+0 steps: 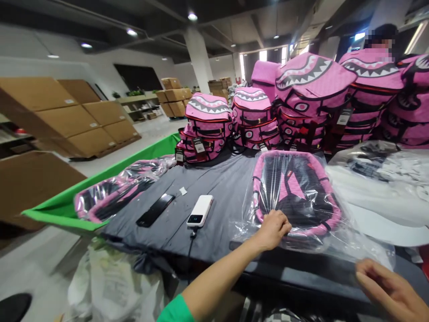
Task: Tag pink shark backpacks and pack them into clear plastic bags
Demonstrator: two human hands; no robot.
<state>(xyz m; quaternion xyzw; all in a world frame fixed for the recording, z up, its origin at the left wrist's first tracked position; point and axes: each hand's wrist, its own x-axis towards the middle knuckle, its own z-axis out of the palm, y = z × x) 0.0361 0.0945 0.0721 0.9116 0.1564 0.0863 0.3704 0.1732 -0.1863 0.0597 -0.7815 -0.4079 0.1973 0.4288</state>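
A pink and black backpack point(304, 205) lies flat on the table inside a clear plastic bag point(241, 230), its straps and back panel facing up. My left hand point(275, 229) is closed on the film at the near left of the pack, and taut creases run up from the fingers. My right hand point(390, 286) is at the lower right, near the loose near edge of the bag. Its fingers are loosely curved with the thumb apart, and nothing shows between them.
Pink shark-mouth backpacks point(208, 125) stand stacked along the back of the grey-covered table point(231, 179). A phone point(156, 210) and a cabled white power bank point(201, 210) lie left. Bagged packs point(114, 192) fill a green-lined bin point(60, 210). White plastic bags point(378, 188) lie right; a person point(382, 44) is behind.
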